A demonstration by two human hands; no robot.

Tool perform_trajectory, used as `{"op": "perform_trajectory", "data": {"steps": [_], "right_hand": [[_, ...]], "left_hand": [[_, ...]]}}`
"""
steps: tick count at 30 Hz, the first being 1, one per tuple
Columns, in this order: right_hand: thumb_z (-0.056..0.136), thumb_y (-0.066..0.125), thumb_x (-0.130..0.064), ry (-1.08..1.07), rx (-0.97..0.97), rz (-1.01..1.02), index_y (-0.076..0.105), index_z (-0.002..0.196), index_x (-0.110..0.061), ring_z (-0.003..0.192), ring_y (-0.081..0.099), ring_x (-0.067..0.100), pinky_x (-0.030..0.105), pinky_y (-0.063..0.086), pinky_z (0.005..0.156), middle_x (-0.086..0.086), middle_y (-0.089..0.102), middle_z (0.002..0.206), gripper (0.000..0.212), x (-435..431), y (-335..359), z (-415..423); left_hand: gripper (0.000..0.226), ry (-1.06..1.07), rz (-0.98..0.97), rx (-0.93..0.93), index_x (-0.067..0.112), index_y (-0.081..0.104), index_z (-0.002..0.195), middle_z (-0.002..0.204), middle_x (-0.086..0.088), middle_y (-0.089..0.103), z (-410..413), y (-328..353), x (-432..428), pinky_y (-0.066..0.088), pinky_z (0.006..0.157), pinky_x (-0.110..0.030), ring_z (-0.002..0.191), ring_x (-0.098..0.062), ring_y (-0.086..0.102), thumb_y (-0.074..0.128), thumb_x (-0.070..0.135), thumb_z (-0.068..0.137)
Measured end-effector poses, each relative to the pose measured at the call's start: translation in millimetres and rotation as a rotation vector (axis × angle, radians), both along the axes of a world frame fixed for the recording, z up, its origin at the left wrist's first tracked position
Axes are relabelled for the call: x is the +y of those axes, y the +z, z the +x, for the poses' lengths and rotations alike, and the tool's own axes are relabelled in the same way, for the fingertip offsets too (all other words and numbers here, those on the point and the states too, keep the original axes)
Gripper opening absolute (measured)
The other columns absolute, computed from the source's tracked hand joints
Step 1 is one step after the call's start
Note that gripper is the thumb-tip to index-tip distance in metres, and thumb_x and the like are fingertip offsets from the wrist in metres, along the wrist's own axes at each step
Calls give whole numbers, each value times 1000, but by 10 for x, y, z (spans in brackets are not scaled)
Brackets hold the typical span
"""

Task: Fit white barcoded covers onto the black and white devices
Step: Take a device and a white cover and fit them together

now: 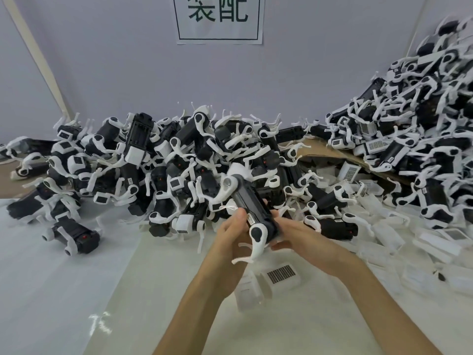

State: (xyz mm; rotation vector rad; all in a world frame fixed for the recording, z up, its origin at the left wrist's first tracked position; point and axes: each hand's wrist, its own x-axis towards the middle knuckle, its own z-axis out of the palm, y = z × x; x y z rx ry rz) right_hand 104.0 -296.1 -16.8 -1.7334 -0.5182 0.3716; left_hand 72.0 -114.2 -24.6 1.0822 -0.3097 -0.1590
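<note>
Device (252, 208) in hand, black body with white limbs, tilted so its far end points toward the pile; left hand (231, 234) grips the near-left flank, thumb laid along the body; right hand (298, 237) wraps the near-right side from beneath, fingers curled round it; both hands clasp the one device and neither holds a cover. Step in hand, as judged: turning the body so its open face is presented for a cover. To do it well: keep one hand as a steady clamp low on the body, clear of the white limb (263, 234) that hangs down between the wrists; free the other hand for the pick; square the cover's edges to the recess before pressing, barcode outward; press evenly until seated; put no force on the thin limbs, which look liable to snag or snap. Barcoded cover (281, 274) lies flat on the table (64, 290), code side up, just below the grip and slightly to its right, apart from both hands; loose covers (435, 252) are heaped well to the right of the grip; pile of devices (179, 162) lies beyond it.
</note>
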Motion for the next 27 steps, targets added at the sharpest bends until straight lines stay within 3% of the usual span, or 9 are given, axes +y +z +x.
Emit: {"op": "perform_trajectory", "data": {"steps": [2, 5, 9, 12, 15, 19, 21, 23, 27], "right_hand": [[97, 60, -27, 70, -19, -120, 66, 126, -29, 122, 60, 14, 33, 47, 105, 0, 66, 127, 30, -124, 0, 10], [81, 76, -25, 158, -30, -157, 58, 134, -35, 130, 53, 11, 30, 44, 108, -6, 61, 135, 57, -248, 51, 1], [70, 86, -17, 122, -85, -109, 62, 127, -43, 129, 52, 2, 21, 48, 99, -26, 56, 137, 67, -265, 69, 1], [65, 87, -15, 98, -138, -18, 61, 114, -13, 103, 57, 20, 25, 49, 80, 1, 61, 118, 56, -282, 72, 41], [64, 86, -11, 171, -92, 60, 54, 97, -9, 79, 47, 18, 23, 43, 68, 9, 50, 95, 45, -291, 76, 30], [63, 87, -10, 197, -66, -144, 49, 111, 7, 93, 59, 20, 28, 47, 82, 15, 57, 104, 63, -305, 101, 14], [64, 87, -13, 197, -78, -332, 57, 117, -6, 106, 62, 9, 18, 46, 89, -2, 64, 111, 61, -298, 106, -10], [64, 88, -19, 222, -108, -572, 61, 110, -37, 104, 59, -6, 10, 45, 86, -23, 62, 108, 55, -243, 89, -46], [72, 87, -18, 206, -176, -752, 61, 101, -51, 100, 58, 0, 21, 51, 88, -17, 61, 108, 51, -76, 58, -67]], "left_hand": [[69, -16, -39, 16, -1, 70, 110, 112, -19, 67, 14, -20, 34, 53, 87, -31, 104, -30, 62, 69, 60, 79], [58, 26, -34, 46, 3, 73, 110, 114, -15, 68, 14, 5, 20, 51, 93, -33, 106, -28, 64, 65, 55, 86], [80, 88, -26, 32, -12, 55, 127, 121, -27, 62, -16, 36, -8, 42, 98, -44, 111, -35, 57, 64, 55, 84], [84, 106, -25, 25, -15, 52, 126, 119, -37, 55, -59, 70, -45, 31, 95, -51, 107, -37, 47, 67, 56, 82], [85, 71, -74, 21, -23, 47, 112, 110, -21, 46, -61, 54, -61, 27, 92, -47, 103, -33, 39, 65, 54, 83], [62, 66, 0, -30, -6, 63, 91, 88, -18, 60, -31, -21, -105, 47, 82, -33, 83, -27, 57, 60, 55, 86], [48, 68, 17, -19, 12, 72, 82, 82, -12, 66, -16, -20, -107, 52, 76, -30, 75, -23, 62, 64, 59, 84], [45, 71, -4, 7, 20, 78, 82, 85, -9, 72, 4, -17, -82, 54, 77, -33, 77, -21, 68, 63, 62, 80], [41, 103, -114, 52, 20, 79, 94, 93, -12, 72, 59, -50, -23, 55, 86, -39, 86, -23, 70, 57, 55, 88]]}}
